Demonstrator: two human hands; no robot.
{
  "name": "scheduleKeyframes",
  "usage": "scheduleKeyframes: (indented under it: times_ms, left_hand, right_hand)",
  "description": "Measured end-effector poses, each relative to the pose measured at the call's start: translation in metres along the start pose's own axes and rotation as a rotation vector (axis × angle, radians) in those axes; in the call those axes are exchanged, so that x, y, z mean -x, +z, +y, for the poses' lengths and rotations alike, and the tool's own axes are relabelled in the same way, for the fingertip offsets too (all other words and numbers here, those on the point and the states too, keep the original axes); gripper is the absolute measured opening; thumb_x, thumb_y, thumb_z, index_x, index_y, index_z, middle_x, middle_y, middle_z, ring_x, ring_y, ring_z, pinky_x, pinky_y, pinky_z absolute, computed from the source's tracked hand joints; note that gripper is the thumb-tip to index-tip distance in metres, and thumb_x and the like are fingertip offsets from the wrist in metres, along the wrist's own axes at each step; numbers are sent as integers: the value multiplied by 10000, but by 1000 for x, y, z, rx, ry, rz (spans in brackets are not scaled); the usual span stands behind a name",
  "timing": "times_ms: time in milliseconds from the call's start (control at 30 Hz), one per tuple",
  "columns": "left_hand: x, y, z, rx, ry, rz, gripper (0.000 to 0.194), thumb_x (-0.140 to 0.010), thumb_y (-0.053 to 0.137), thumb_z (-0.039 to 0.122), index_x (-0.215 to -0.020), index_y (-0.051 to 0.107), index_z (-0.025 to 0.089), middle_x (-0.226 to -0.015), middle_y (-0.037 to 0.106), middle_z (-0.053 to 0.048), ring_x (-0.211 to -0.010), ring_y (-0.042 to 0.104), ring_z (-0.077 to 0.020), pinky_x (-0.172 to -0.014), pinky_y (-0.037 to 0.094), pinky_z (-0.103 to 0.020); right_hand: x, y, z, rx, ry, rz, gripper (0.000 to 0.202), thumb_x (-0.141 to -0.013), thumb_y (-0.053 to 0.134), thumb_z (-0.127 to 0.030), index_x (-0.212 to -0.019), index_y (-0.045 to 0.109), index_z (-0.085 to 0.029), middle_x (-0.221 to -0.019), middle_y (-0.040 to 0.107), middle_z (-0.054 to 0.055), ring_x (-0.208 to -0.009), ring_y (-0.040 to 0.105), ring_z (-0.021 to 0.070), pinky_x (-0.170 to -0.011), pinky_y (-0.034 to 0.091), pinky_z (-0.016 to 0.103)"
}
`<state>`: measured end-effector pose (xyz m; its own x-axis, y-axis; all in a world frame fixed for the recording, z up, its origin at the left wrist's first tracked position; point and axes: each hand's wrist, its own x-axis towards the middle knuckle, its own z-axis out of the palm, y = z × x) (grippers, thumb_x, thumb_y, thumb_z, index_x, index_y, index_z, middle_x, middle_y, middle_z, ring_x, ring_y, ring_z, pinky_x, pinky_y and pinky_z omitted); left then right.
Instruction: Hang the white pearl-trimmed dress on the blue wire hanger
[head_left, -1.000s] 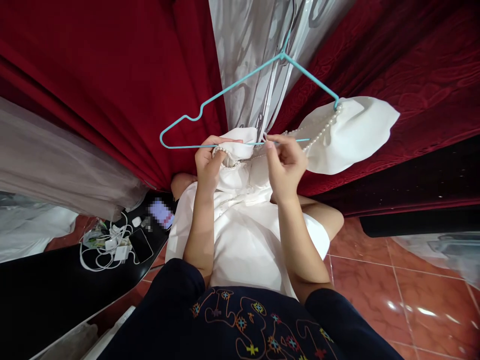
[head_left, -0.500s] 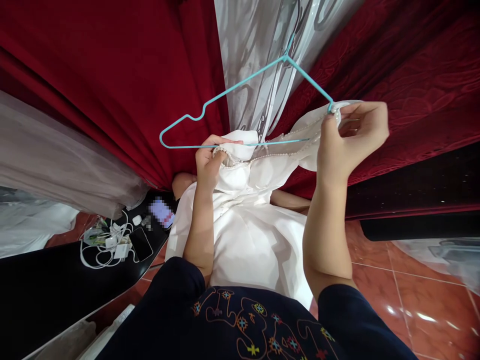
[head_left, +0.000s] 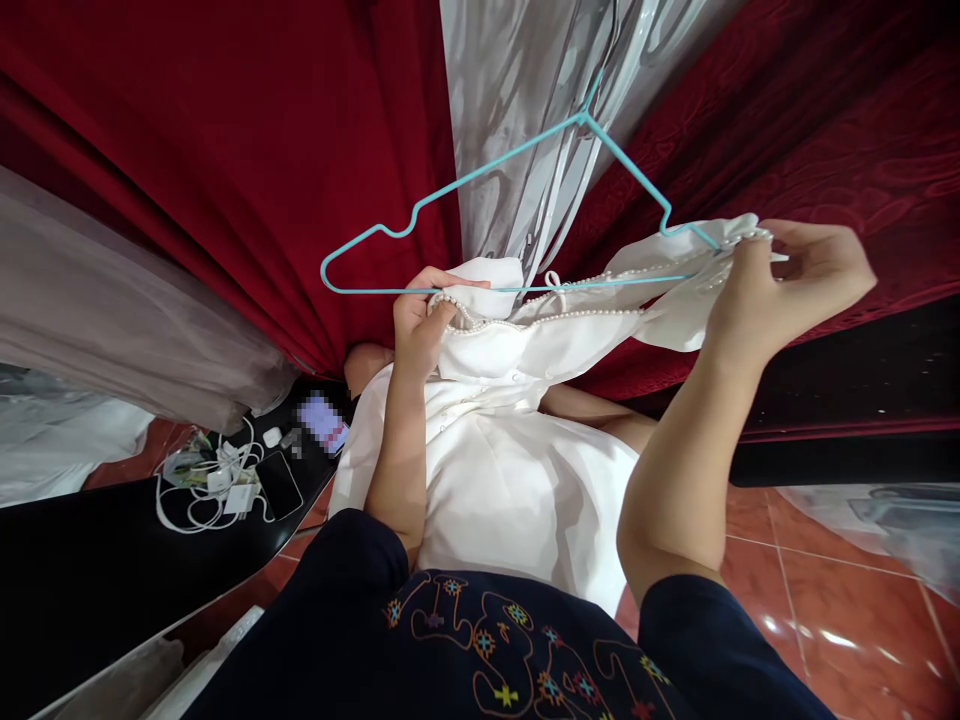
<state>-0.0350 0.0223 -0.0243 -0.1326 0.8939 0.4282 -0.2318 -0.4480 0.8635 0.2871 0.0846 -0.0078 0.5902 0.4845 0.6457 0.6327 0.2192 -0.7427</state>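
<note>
Red curtains [head_left: 225, 150] behind; white dress [head_left: 517, 465] spreads over the lap, pearl edging [head_left: 600, 314] beside the blue hanger [head_left: 499, 163] — left hand [head_left: 421, 318] pinches cloth at its bar, right hand [head_left: 795, 285] grips edging at its end; fabric looks soft, probably slippery — that edging seems the surer hold.

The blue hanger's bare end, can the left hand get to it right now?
Probably yes: the left hand is right by the blue hanger, and nothing seems to block that end, though it may need to let go of the white dress first.
</note>
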Motion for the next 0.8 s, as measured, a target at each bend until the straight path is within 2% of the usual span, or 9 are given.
scheduleKeyframes:
  times_ms: [133,267,367,500,567,667,800]
  left_hand:
    - [-2,-1,-5,-8,-10,49,346,-852,849,537,-869,739,210,-840,807,-51,-860,783,-226,-783,596,-320]
    - [-3,2,-13,19,-15,46,323,-852,845,517,-847,722,219,-826,804,-47,-883,787,-236,-783,603,-326]
    - [-2,5,-20,20,-36,58,367,-845,827,577,-867,724,226,-826,801,-48,-897,787,-241,-796,610,-335]
    - [-2,5,-23,2,-28,76,385,-817,851,581,-898,737,223,-859,798,-55,-886,782,-235,-813,608,-341]
    - [-2,4,-22,-1,-25,72,376,-817,853,570,-909,740,223,-864,798,-54,-879,780,-234,-814,606,-344]
    - [-2,5,-20,7,-27,57,372,-818,845,570,-909,737,226,-863,806,-51,-883,782,-246,-806,608,-352]
    - [-1,6,-17,1,-14,46,324,-838,829,533,-919,749,229,-878,817,-41,-900,785,-244,-815,602,-345]
  right_hand:
    - [21,-6,13,-11,15,-136,150,-856,655,-89,-924,786,-111,-883,769,61,-712,634,95,-640,421,230]
    - [45,-4,26,14,73,-235,92,-844,685,-114,-834,766,-158,-736,715,35,-593,557,87,-588,393,254]
    - [66,-4,27,-64,1,-339,107,-866,658,-171,-874,765,-177,-814,754,41,-636,587,102,-614,429,261]
    - [92,-7,5,-210,-295,-576,165,-919,634,-268,-985,770,-203,-922,780,30,-760,670,132,-728,522,285]
    - [100,-6,-11,-257,-381,-627,179,-956,618,-296,-1011,769,-218,-940,784,35,-816,711,147,-778,556,302]
    - [104,-2,-34,-312,-408,-597,216,-994,586,-320,-1093,762,-244,-1017,793,42,-902,744,163,-832,584,319]
    - [106,7,-54,-322,-343,-607,308,-996,608,-357,-1265,718,-256,-1134,787,44,-903,738,157,-840,590,314]
